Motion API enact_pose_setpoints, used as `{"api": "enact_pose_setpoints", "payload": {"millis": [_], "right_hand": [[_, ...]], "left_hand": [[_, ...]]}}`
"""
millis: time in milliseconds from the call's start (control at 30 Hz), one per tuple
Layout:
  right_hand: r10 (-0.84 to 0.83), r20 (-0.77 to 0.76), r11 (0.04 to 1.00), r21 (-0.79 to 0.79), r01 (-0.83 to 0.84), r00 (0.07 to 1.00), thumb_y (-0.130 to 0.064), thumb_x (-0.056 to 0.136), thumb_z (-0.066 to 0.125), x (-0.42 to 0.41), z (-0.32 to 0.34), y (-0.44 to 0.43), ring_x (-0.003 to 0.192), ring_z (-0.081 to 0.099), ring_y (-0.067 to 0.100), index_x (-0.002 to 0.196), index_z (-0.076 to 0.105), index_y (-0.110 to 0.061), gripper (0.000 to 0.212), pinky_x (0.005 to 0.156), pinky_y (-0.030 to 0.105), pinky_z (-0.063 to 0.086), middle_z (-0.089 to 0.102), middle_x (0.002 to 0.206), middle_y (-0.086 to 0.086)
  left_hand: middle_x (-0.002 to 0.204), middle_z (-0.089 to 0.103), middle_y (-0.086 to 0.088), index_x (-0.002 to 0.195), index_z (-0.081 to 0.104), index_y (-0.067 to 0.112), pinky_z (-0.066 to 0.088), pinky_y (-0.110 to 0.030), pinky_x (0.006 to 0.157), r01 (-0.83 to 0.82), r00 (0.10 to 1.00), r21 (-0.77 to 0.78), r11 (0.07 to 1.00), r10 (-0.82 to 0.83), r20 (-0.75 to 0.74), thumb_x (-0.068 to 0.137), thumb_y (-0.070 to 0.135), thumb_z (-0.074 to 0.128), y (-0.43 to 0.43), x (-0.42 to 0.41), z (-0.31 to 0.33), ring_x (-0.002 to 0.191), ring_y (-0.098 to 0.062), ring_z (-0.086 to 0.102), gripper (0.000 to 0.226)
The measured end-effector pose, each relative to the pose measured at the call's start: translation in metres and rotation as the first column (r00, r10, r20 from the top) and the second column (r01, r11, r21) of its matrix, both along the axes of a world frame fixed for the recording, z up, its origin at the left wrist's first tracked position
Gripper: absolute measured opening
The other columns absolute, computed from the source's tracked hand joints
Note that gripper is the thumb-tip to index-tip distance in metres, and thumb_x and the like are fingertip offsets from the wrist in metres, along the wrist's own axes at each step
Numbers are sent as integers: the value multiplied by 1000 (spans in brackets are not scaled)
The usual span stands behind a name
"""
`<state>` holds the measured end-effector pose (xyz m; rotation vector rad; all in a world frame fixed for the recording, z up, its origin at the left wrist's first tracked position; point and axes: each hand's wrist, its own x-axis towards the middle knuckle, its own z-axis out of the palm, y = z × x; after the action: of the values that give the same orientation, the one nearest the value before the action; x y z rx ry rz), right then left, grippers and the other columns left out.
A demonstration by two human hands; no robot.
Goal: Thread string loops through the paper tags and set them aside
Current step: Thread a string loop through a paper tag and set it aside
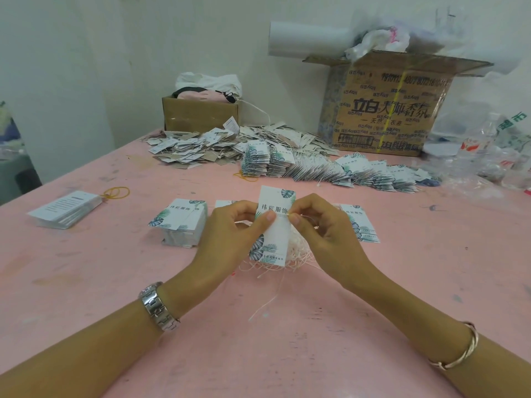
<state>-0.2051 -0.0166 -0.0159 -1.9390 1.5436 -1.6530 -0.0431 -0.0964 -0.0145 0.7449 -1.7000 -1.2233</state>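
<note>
**Handling.** A paper tag (275, 225) is held upright over the middle of the table (86, 282). It is pinched at its left edge by the left hand (230, 239), with the thumb laid on the printed face. At its right edge a string loop (283, 215) is pinched by the right hand (321, 234). The hole itself cannot be made out. The tag is judged light, thin and fairly stiff, though easily creased, and is best gripped by its edges. The string is judged fine, limp and prone to tangling, so a hold close to its tip is advised.

**Surroundings.** At far left a stack of white cards (64, 209) is seen, with yellow rubber bands (117, 193) just beside it. A stack of printed tags (184, 225) stands near the left hand. A bundle of loose strings (298, 251) lies beneath the hands and is judged the likeliest snag. A second stack (362, 225) lies just beside the right hand. Behind, an overlapped row of strung tags (344, 170) is laid out. At the back stand a small box (198, 113) and a large printed carton (388, 110).
</note>
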Motion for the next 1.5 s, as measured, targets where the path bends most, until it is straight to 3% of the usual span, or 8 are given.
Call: {"api": "enact_pose_setpoints", "payload": {"millis": [167, 333, 467, 800, 967, 1133, 1267, 1500], "right_hand": [[-3, -5, 1000, 11, 3, 1000, -15, 96, 59, 1, 0, 0, 69, 54, 33, 91, 59, -15, 5, 56, 46, 39, 62, 79, 1], [20, 37, 999, 23, -21, 999, -13, 96, 58, 1, 0, 1, 64, 52, 4, 93, 59, -13, 3, 56, 25, 38, 63, 77, -14], [35, 101, 999, 33, -38, 994, -20, 94, 57, 2, 2, 2, 60, 44, 9, 92, 58, -18, 3, 53, 39, 34, 64, 76, -11], [32, 115, 999, 25, -35, 993, -18, 94, 59, 2, 3, 3, 63, 48, 8, 90, 59, -23, 7, 53, 44, 36, 65, 78, -10], [25, 239, 999, -25, -20, 971, -12, 95, 59, -2, 7, 0, 53, 50, 0, 91, 59, -18, 7, 49, 14, 34, 67, 79, -5], [55, 317, 998, -42, -44, 947, 0, 95, 57, -11, 14, -2, 47, 50, -2, 91, 60, -13, 14, 47, 7, 34, 60, 79, 8], [137, 289, 990, -20, -137, 947, 14, 93, 49, -10, 17, 0, 49, 56, -3, 90, 60, -10, 27, 48, 4, 36, 69, 80, -12], [121, 276, 992, 8, -129, 954, 20, 89, 41, -9, 19, 3, 45, 45, -1, 90, 61, -14, 39, 46, 9, 30, 69, 80, -14]], "left_hand": [[86, 75, 0, 92, 73, 19, 60, -46, 76, -10, 1000, -8, 1000, 10, -6, 88, 23, 72, 2, -1, 0, 80, -23, 73, 6], [87, 75, 0, 94, 73, 17, 61, -42, 71, -10, 1000, -9, 1000, 10, -1, 88, 24, 72, 3, -1, 0, 79, -22, 73, 10], [87, 75, 0, 94, 72, 18, 60, -48, 72, 0, 1000, -7, 1000, 0, -4, 88, 25, 72, 2, 0, 0, 77, -20, 73, 9], [88, 75, 0, 95, 72, 19, 61, -44, 68, 38, 999, 4, 999, -38, -31, 87, 21, 73, 3, 2, 1, 75, -22, 74, 8], [89, 76, 0, 97, 71, 15, 62, -41, 70, 60, 996, 3, 998, -59, -60, 88, 19, 72, 6, 1, 4, 76, -21, 74, 11], [88, 77, -2, 97, 71, 12, 60, -26, 65, 212, 971, 64, 975, -203, -124, 86, 15, 70, 12, 0, 6, 77, -15, 74, 12], [89, 77, -1, 96, 71, 12, 57, -21, 65, 298, 950, 86, 951, -287, -125, 84, 16, 70, 16, -1, 7, 78, -13, 73, 13], [90, 77, -1, 94, 71, 13, 56, -19, 65, 342, 936, 96, 935, -330, -124, 86, 12, 68, 18, 0, 9, 78, -11, 73, 9]]}}
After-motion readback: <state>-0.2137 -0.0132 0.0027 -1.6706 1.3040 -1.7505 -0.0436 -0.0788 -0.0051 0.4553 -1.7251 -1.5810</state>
